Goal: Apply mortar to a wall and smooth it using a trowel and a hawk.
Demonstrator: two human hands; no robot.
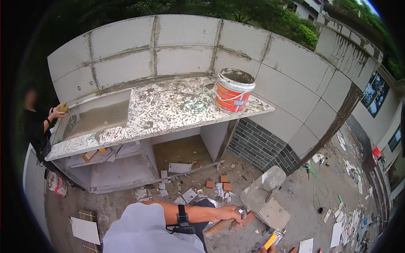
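Observation:
My left hand reaches across the lower middle, fingers closed on a wooden-handled tool; a reddish tile piece is at its fingertips, and I cannot tell whether I grip it too. My right hand, mostly cut off at the lower edge, grips a yellow-handled tool. A pale square slab lies just beyond my hands. Broken white tiles and small red tile pieces are scattered on the ground near them.
A grimy counter with a sink and open compartments runs along the tiled wall. A red-and-white bucket stands on it. A person stands at the far left. A green cord and debris lie on the ground at right.

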